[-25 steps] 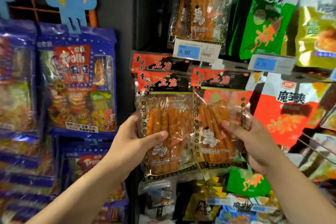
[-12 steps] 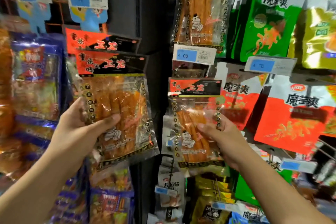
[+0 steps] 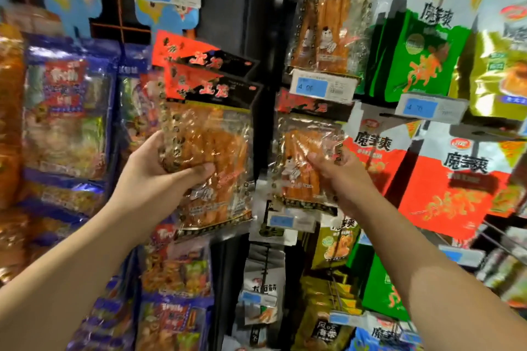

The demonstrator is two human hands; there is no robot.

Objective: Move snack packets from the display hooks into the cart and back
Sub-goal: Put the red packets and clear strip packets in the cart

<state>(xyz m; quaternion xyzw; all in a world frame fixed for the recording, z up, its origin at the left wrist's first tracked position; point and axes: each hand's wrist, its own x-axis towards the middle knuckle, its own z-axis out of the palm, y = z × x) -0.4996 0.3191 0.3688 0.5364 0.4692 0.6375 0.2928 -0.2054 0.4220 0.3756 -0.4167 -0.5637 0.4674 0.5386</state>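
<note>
My left hand (image 3: pixel 159 177) grips two stacked clear packets of orange snack sticks (image 3: pixel 211 134) with red-and-black headers, held up left of the dark shelf post. My right hand (image 3: pixel 339 177) pinches the lower part of a matching snack packet (image 3: pixel 302 157) that hangs in front of the hook display, just below a 4.00 price tag (image 3: pixel 322 85). Another packet of the same snack (image 3: pixel 328 25) hangs above that tag. The cart is out of view.
Purple snack bags (image 3: pixel 65 111) hang at the left. Green, yellow and red-white packets (image 3: pixel 422 45) fill the hooks at the right, with blue price tags (image 3: pixel 427 108). A dark vertical post (image 3: pixel 256 23) divides the two displays. More small packets hang below.
My left hand has carried its two packets leftward, away from the hooks, and now holds them steady. My right hand stays on the single packet by the display.
</note>
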